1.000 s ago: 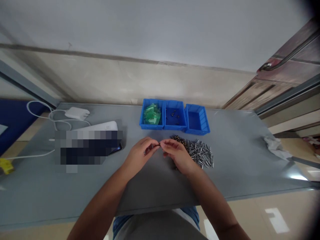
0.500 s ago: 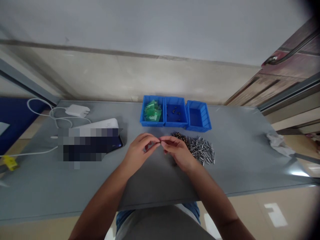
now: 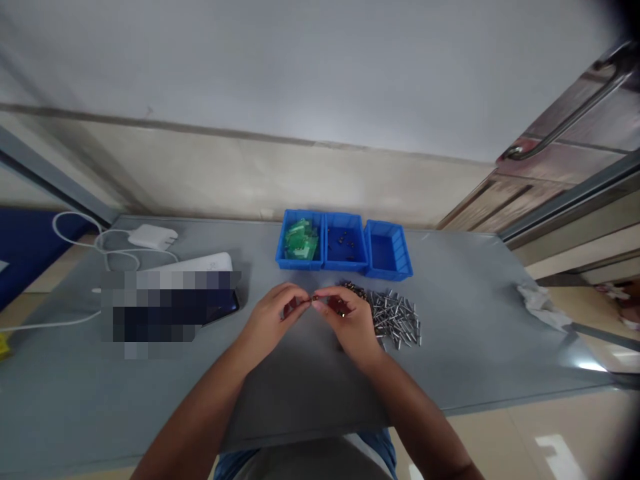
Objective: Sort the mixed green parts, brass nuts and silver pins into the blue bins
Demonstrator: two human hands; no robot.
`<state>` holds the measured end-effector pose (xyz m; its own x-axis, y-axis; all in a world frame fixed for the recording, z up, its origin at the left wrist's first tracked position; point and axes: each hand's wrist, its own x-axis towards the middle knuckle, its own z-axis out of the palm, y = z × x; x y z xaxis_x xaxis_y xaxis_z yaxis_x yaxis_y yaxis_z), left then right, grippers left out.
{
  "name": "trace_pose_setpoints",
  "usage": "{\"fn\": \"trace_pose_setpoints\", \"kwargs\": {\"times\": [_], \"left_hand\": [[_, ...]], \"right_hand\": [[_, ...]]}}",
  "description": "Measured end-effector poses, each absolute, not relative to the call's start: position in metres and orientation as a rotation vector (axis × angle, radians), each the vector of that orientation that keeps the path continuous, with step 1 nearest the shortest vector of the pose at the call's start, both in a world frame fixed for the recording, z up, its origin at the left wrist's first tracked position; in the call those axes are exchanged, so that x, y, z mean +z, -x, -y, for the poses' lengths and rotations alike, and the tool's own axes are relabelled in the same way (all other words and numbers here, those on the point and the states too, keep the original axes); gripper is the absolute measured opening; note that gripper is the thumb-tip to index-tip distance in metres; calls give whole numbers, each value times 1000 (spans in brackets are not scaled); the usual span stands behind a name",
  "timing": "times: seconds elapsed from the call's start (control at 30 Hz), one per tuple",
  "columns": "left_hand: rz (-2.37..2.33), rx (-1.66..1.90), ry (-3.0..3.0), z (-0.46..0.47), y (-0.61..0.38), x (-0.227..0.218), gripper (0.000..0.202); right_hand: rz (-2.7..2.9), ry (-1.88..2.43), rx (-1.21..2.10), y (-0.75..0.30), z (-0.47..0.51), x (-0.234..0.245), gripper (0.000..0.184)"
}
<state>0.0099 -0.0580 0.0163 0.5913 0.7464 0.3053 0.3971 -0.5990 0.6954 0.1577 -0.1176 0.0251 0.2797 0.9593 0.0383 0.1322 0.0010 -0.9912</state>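
Note:
My left hand [image 3: 277, 317] and my right hand [image 3: 350, 323] meet fingertip to fingertip above the desk. Both pinch a small brass-coloured part [image 3: 313, 299], mostly covered by the fingers, so its exact kind is unclear. Another brassy glint [image 3: 342, 313] shows among the curled fingers of my right hand; whether it is held there or lies behind, I cannot tell. Just beyond that hand lies a heap of small dark brass pieces [image 3: 354, 288], partly hidden. Beside it spreads a pile of silvery metal pins [image 3: 397, 319].
Three blue bins stand at the back: one with green pieces [image 3: 301, 240], one [image 3: 345, 265] with several small parts, and a right one [image 3: 389, 273]. On the left lie a white charger [image 3: 151, 237] with cable and a partly blurred dark device [image 3: 220, 308]. Crumpled white material [image 3: 543, 307] lies right.
The view has tilted up slightly, so the desk sits lower. My hands stay together at the small part; my right fingers have shifted, and brassy bits now show there.

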Motion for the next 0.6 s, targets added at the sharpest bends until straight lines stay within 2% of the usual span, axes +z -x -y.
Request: {"fn": "trace_pose_setpoints", "kwargs": {"times": [0.37,0.6], "left_hand": [[-947,840,-2359,60,-10,17,5],[-939,854,-2264,62,-11,20,9]], "right_hand": [[1110,1405,1019,-161,115,21,15],[945,1285,1260,-161,112,15,19]]}}
